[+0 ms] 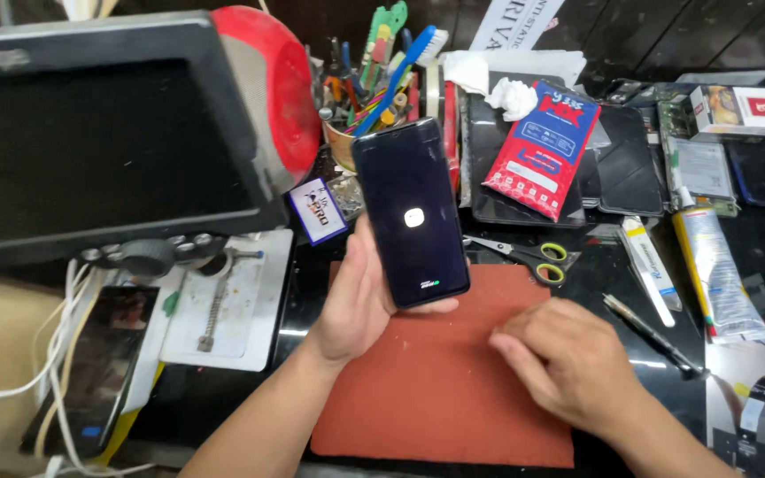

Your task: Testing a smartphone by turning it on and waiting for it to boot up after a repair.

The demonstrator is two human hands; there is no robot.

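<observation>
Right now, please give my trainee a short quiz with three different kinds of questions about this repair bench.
1. True or false: the left hand holds the smartphone upright, with its screen lit.
2. On what does the right hand rest? A) red mat B) scissors C) monitor
3. Fill in: the blue toothbrush stands in a ____ of tools.

Key: 1 true; 2 A; 3 cup.

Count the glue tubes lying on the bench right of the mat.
2: a large glue tube at the right edge, and a slimmer white glue tube just left of it, beside the scissors. Clutter may hide others.
</observation>
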